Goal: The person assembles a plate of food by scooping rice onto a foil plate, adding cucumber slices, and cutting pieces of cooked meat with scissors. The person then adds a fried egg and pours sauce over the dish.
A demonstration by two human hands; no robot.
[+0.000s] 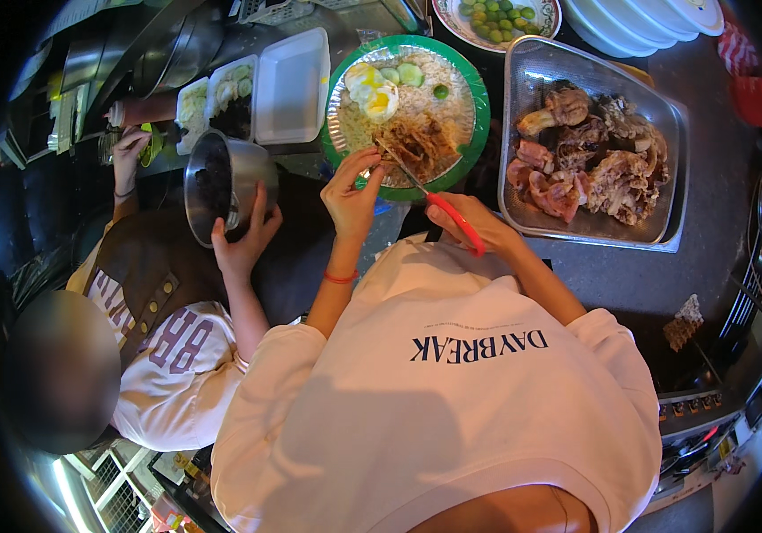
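My right hand (pixel 477 225) grips the red-handled scissors (pixel 461 222), their blades reaching over the brown cooked meat (pixel 423 158) on a green-rimmed plate (pixel 478 102). By the plate's near edge, my left hand (pixel 352 194) is pinched close to the blade tips; whatever its fingers hold is too small to make out. Beside the meat on that plate are rice (pixel 441 80), an egg (pixel 372 93) with yellow yolk, pale green cucumber slices (pixel 409 75) and a small green citrus fruit (pixel 440 91).
On the right, a perforated metal tray (pixel 510 133) holds large meat pieces (pixel 607 160). A bowl (pixel 551 18) of green citrus and stacked white plates (pixel 634 27) stand behind. To the left are a white foam box (pixel 292 84) and a co-worker's hand (pixel 252 235) holding a metal bowl (pixel 256 169).
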